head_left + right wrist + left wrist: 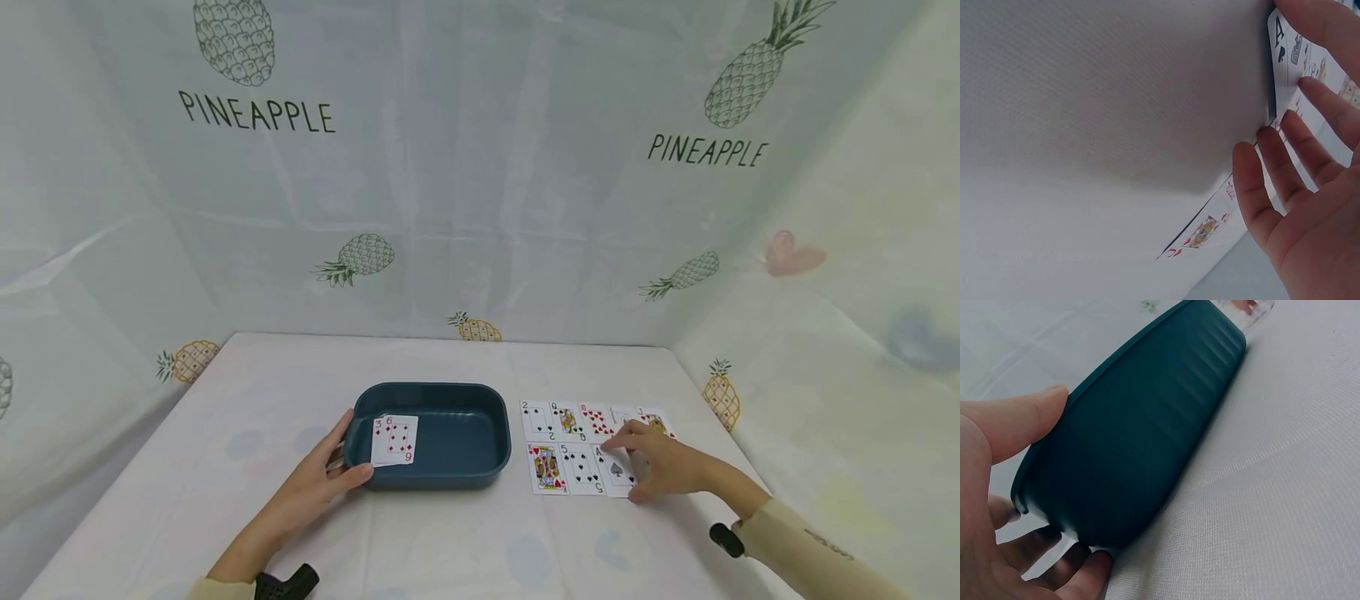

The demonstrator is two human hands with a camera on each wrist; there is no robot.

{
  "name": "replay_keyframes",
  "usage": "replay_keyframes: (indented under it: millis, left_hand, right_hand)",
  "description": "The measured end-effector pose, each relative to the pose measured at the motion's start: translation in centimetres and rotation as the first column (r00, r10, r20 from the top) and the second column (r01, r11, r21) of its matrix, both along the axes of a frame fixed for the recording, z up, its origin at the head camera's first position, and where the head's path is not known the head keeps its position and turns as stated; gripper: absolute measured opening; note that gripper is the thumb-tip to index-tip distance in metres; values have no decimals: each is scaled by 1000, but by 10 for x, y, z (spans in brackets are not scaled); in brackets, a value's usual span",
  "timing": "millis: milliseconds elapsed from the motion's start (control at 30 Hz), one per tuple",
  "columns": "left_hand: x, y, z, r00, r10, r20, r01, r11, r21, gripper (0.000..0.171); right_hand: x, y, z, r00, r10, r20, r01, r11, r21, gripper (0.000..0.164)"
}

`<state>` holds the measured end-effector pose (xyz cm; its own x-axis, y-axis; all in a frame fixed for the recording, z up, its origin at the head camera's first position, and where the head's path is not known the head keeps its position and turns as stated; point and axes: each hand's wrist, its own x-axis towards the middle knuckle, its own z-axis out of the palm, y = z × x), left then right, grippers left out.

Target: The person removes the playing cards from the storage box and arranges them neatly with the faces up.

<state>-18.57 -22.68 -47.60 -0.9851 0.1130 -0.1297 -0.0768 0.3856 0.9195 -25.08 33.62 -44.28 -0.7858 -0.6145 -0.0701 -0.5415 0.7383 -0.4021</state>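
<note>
My left hand [311,490] grips the left end of a dark teal tray [461,437], thumb at the near rim and fingers round the end wall. Inside the tray's left part lies a six of diamonds [395,439] over another card marked 3. My right hand [667,463] is over the right end of the near card row, holding the ace of spades [617,472] between thumb and fingertips at its edges. A strip of shadow runs along the ace's edge in the right wrist view. Left of it lie a five [582,469] and a king of hearts [548,469], face up.
A far row holds a two [537,422], a queen [567,422], a red number card [596,419] and more cards partly behind my right hand. A white patterned cloth [420,550] covers the table. A pineapple-print curtain [487,192] hangs behind it.
</note>
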Motion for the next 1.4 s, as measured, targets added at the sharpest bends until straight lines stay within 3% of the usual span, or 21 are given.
replay_keyframes:
  millis: [600,767,1100,1400]
  left_hand:
    - [0,-1,-1,1000,3,3,-3,1000,2,102]
    - [1,-1,0,1000,1,6,-1,1000,11,102]
    - [1,-1,0,1000,1,1,-1,1000,20,103]
    - [2,-1,1,1000,-3,6,3,1000,-6,104]
  right_hand:
    - [2,-4,5,1000,4,13,-4,1000,14,69]
    - [1,-15,15,999,-13,-51,14,1000,25,67]
    - [-6,-69,38,982,-25,-187,9,996,-87,59]
    - [-17,-140,52,987,-15,-158,-13,985,-174,64]
